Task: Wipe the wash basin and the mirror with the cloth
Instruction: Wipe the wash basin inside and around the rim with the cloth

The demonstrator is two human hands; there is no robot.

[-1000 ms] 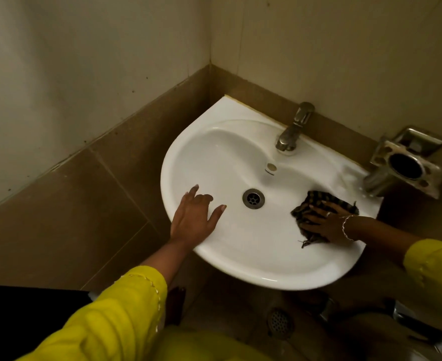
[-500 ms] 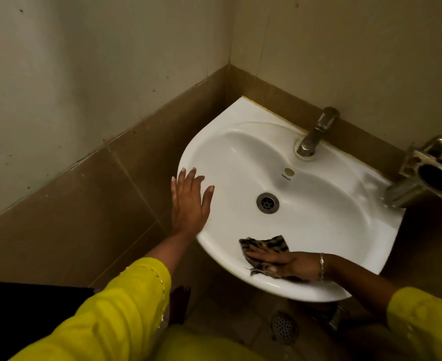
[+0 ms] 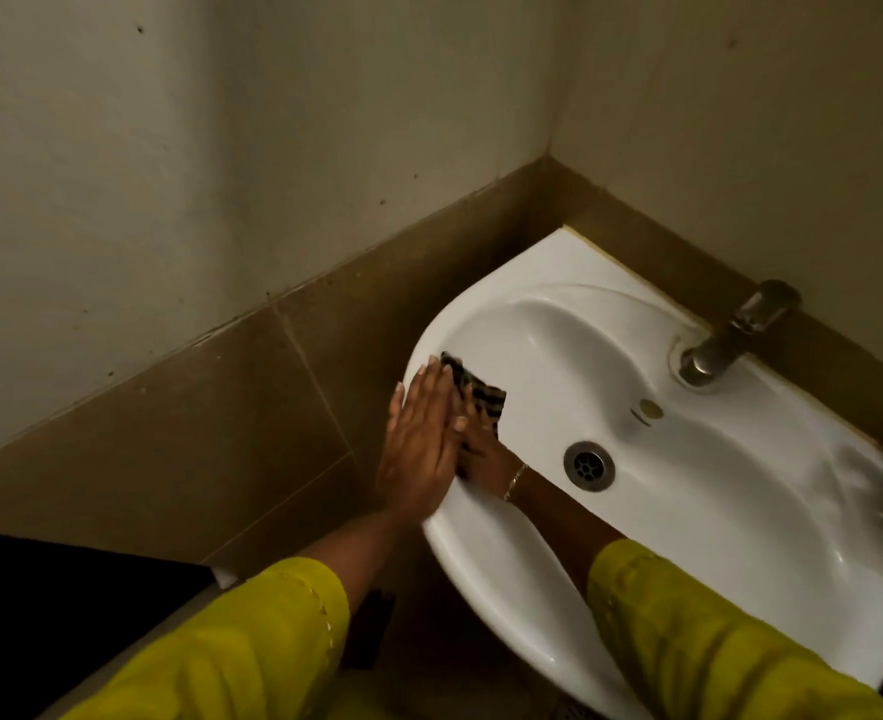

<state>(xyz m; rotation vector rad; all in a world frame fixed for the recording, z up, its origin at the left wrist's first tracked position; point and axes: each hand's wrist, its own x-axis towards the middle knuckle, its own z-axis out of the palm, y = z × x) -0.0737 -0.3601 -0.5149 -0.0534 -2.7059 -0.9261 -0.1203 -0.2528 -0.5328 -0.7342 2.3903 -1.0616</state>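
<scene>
A white corner wash basin (image 3: 688, 511) hangs on the tiled wall, with a metal drain (image 3: 589, 466) in its bowl. My right hand (image 3: 481, 452) presses a dark checked cloth (image 3: 483, 400) flat on the basin's left rim. My left hand (image 3: 421, 439) lies flat and open on the same rim, beside the right hand and partly over it. No mirror is in view.
A metal tap (image 3: 730, 335) stands at the basin's back edge, near the right wall. Brown wall tiles (image 3: 221, 407) run below pale plaster on both walls of the corner. A dark object (image 3: 39, 615) sits low at the left.
My right hand has slid the cloth from the basin's right side, along the front rim, to the left rim. The left hand stayed on the left rim. The view shifted left.
</scene>
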